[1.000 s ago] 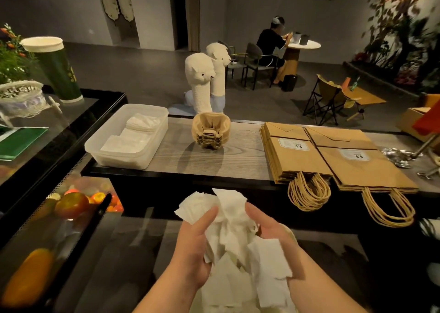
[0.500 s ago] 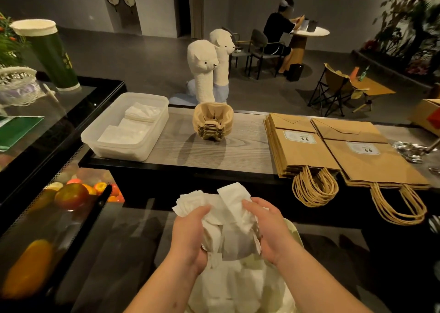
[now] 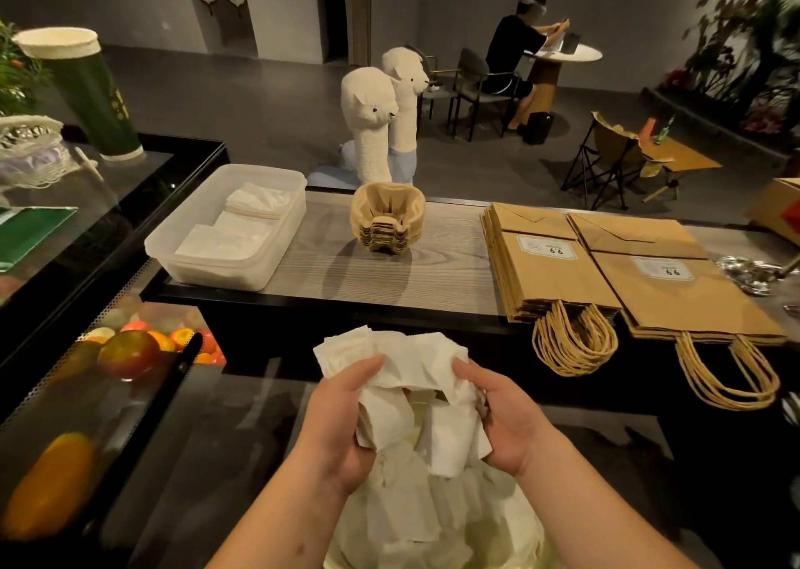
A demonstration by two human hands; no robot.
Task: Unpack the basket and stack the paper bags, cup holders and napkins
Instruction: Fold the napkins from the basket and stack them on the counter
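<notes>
The loose bundle of napkins (image 3: 411, 399) now sits lower and more gathered than a second ago, pressed together over the basket (image 3: 437, 538), so the person seems to be squaring a batch before lifting it out. The left hand (image 3: 346, 421) and right hand (image 3: 506, 421) both clamp the bundle from either side. Ahead and left of the hands, on the bench (image 3: 441, 265), waits the plastic tub (image 3: 186, 261) holding stacked napkins; cup holders (image 3: 387, 218) lie straight ahead, paper bags (image 3: 558, 274) ahead right.
</notes>
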